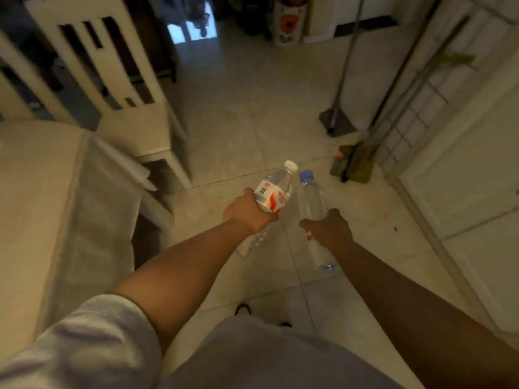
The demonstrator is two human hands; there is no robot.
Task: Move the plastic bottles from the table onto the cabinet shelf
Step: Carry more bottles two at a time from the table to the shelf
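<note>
both hands (247, 211) grip clear bottles (311, 202).

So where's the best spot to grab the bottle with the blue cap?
Probably round its middle, as the right hand does now. The blue-capped bottle is a long, smooth, clear tube with no handle, held tilted with the cap pointing away. Fingers coming from the side can wrap right around the body. The neck under the cap is thin, so a grip there would likely let it swing.
</note>
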